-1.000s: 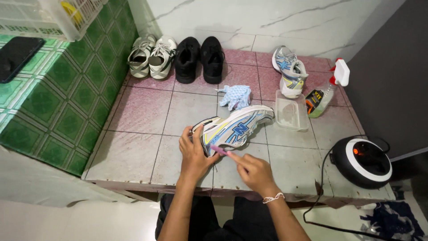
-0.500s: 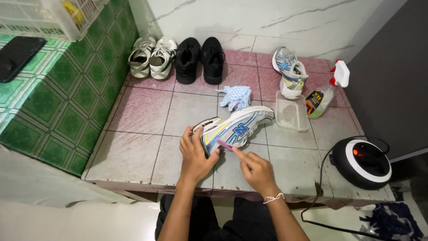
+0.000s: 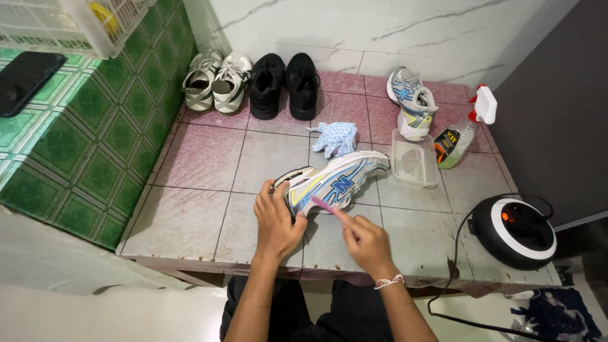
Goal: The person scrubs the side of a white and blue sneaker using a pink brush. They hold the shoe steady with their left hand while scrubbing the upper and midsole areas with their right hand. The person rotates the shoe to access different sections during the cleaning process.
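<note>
Right now the left hand (image 3: 277,221) is clenched around the heel end of a white, blue and yellow sneaker (image 3: 334,180), which lies on its side on the tiled bench (image 3: 190,158) just in front of the person. Its long axis runs from the heel at lower left, inside that grip, up and to the right toward the toe, so the shoe stretches away from the left hand and across in front of the right. The right hand (image 3: 367,244) pinches a thin pink brush (image 3: 328,206) whose tip touches the shoe's side near the middle (the bristles themselves are too small to make out); this hand is the nearer one to the midsole, the left the nearer to the heel. Counting shoes: one in hand, its match (image 3: 411,104) standing further back on the right, a pair of grey-white sneakers (image 3: 216,79) and a pair of black shoes (image 3: 285,83) along the wall, six in all. Also one blue cloth (image 3: 335,137), one clear plastic tub (image 3: 413,158), one spray bottle (image 3: 465,130), and one round black-and-white device (image 3: 514,228) with a cord.
</note>
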